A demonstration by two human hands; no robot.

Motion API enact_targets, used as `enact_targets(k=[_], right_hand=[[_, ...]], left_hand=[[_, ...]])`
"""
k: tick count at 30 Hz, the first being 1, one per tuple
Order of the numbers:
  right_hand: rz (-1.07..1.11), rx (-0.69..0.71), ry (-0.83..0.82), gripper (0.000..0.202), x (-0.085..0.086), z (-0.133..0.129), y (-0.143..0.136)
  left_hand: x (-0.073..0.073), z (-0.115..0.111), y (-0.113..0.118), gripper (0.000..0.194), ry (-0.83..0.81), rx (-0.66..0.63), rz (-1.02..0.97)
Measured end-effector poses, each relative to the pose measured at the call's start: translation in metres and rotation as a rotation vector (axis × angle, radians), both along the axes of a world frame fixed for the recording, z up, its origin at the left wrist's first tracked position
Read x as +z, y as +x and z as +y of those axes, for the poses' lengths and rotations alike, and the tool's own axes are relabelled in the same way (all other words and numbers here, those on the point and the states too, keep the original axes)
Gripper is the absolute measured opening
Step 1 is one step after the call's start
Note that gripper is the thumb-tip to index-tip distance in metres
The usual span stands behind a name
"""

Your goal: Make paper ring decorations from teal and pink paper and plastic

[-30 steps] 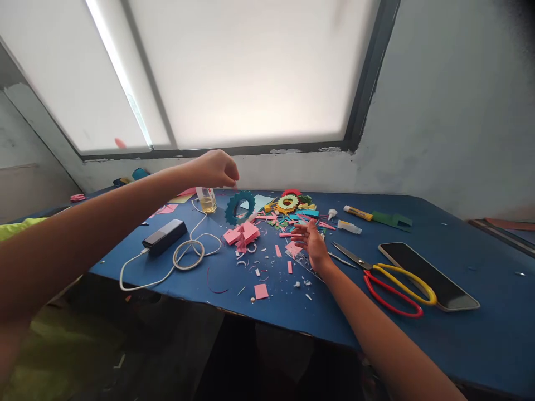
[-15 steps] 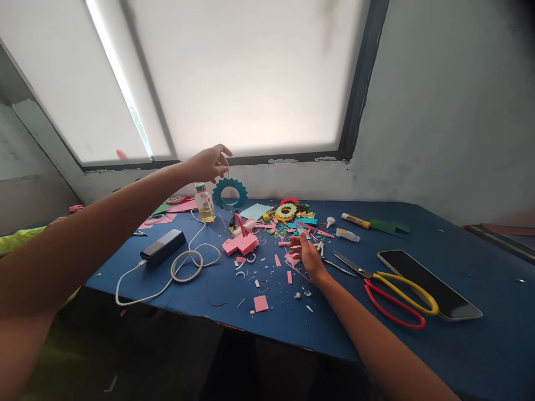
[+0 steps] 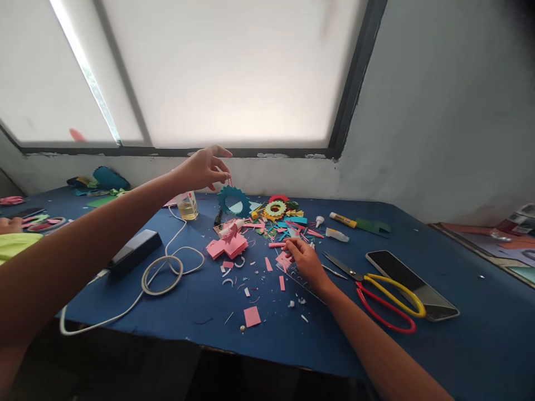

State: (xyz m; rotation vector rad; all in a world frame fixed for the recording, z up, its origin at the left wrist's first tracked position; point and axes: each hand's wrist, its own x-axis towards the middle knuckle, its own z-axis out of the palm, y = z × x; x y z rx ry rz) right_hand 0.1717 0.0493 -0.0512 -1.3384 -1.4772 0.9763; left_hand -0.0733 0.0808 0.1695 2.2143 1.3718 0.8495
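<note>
My left hand (image 3: 207,169) is raised above the table, its thumb and fingertips closed on a thin pink loop. From this loop hangs a teal paper ring (image 3: 234,201) with a toothed edge. Behind and below it lie folded pink paper pieces (image 3: 228,245) in a stack, with a pink folded shape on top. My right hand (image 3: 307,262) is low over the table, fingers loosely curled and apart, beside a pink paper square (image 3: 284,259) and a clear ruler (image 3: 307,287). I see nothing held in it.
Paper scraps surround a pale green toothed ring (image 3: 276,209). Scissors (image 3: 357,275) and a phone (image 3: 412,284) lie right, near a glue stick (image 3: 343,220). A bottle (image 3: 188,207), a power bank (image 3: 136,250) and a white cable (image 3: 163,275) are left. Another person's hand (image 3: 10,225) shows far left.
The view has turned left, so most table items sit farther left in it. The teal ring still hangs from my left hand, now turned slightly. My right hand's fingers have curled in a little.
</note>
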Motion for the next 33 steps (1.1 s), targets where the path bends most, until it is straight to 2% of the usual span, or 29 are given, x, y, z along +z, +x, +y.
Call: enact_targets(k=[4,10,14,18,21,24,28,33], right_hand=[[-0.255,-0.019,0.053,0.032,0.013,0.03,0.004],[-0.686,-0.062,0.108,0.03,0.036,0.121,0.0],[-0.916,-0.011,0.127,0.031,0.036,0.168,-0.01],[-1.044,0.049,0.124,0.029,0.028,0.189,-0.017],[-1.026,0.067,0.116,0.031,0.027,0.195,-0.015],[-0.919,0.051,0.102,0.03,0.034,0.198,-0.01],[-0.655,0.018,0.095,0.032,0.054,0.194,-0.004],[-0.295,0.019,0.157,0.033,0.089,0.171,-0.007]], left_hand=[[-0.003,0.005,-0.004,0.052,0.002,-0.01,-0.078],[0.002,0.012,-0.008,0.044,0.016,-0.041,-0.136],[0.011,0.012,-0.015,0.04,0.057,-0.053,-0.109],[0.016,0.008,-0.025,0.037,0.108,-0.074,-0.062],[0.017,0.005,-0.031,0.035,0.121,-0.086,-0.062],[0.015,0.006,-0.033,0.034,0.124,-0.083,-0.052],[0.009,0.008,-0.037,0.033,0.148,-0.093,-0.034],[0.003,0.011,-0.041,0.032,0.084,-0.142,0.033]])
